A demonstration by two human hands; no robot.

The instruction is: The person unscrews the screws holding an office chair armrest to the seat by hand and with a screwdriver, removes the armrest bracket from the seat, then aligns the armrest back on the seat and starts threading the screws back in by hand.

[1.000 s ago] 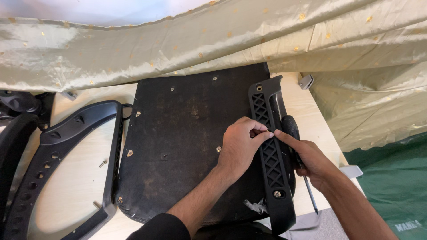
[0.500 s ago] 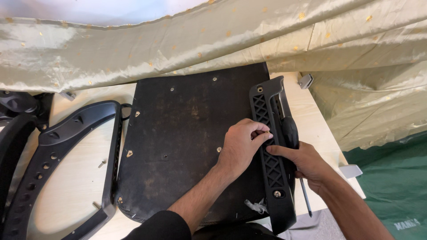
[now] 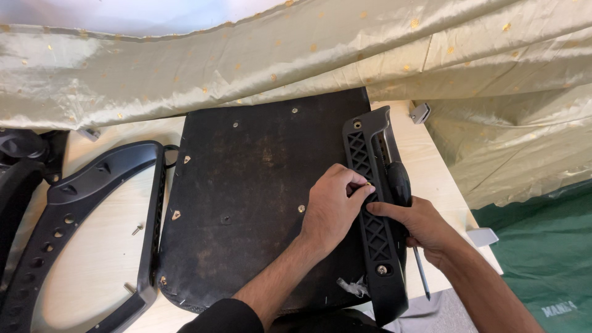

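Currently left hand [image 3: 330, 213] pinching small brass screw [image 3: 368, 184] over black ribbed plastic armrest bracket [image 3: 373, 209], lying along right edge of dark flat seat board [image 3: 259, 185]; right hand [image 3: 422, 225] curling around black-handled screwdriver [image 3: 399, 182], fingertip steadying bracket

I am watching through a single head-worn camera, so no second view is sharing any of the scene. It is looking steeply down and forward from above the wearer's chest, close enough that both forearms are entering from the bottom edge. The left hand [image 3: 333, 209] and right hand [image 3: 419, 222] are sitting just right of centre. The black seat panel [image 3: 259, 185] is filling the middle of the frame, its far edge pointing toward the top. The pale table [image 3: 105, 259] is showing in the lower left, the draped gold cloth [image 3: 296, 55] is crossing the whole upper part, and green floor covering [image 3: 549, 259] is showing at the lower right.
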